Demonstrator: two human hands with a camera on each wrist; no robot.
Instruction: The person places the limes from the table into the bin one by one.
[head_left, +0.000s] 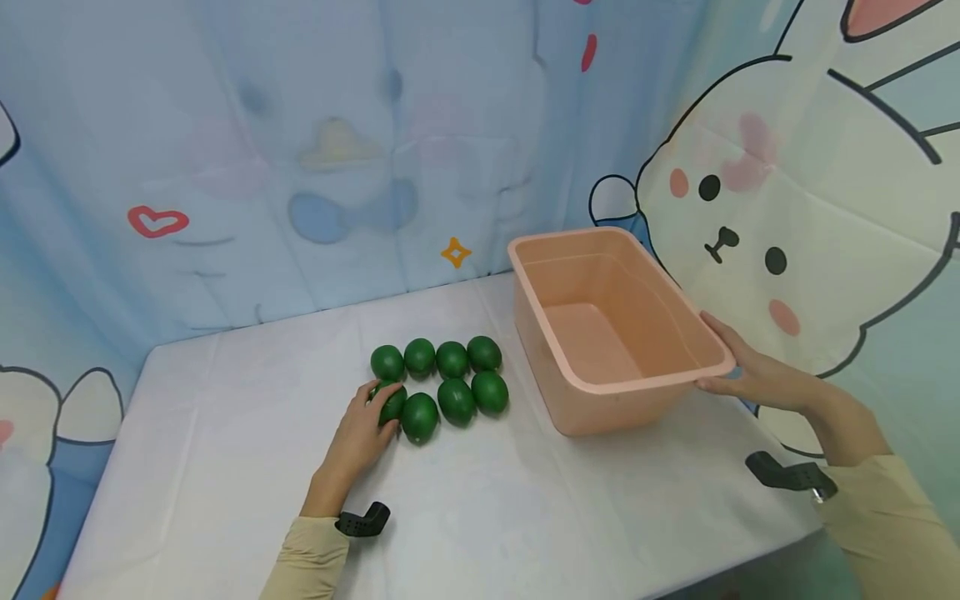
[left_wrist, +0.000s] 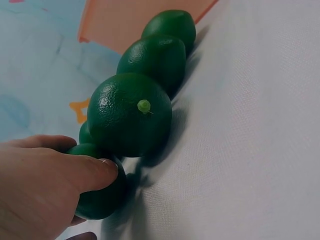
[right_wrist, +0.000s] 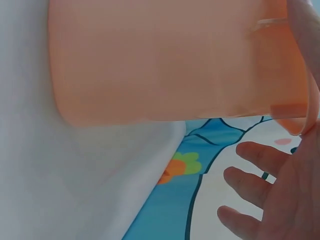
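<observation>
At eight o'clock in the cluster on the white table [head_left: 225,500], the left hand [head_left: 362,435] pinches a lime [head_left: 394,405] between fingers and thumb. It looks light, firm and waxy, so it may slip or roll; its widest part seems the surest hold. The fingers cover much of it, so I cannot tell where its long axis points. Seven other limes [head_left: 456,402] lie from twelve to four o'clock of it. Past them, between two and three o'clock, the pink tub [head_left: 542,367], probably light, stiff plastic, runs lengthwise eleven to five. The right hand [head_left: 757,377], well apart from the left, grips its corner at four o'clock.
</observation>
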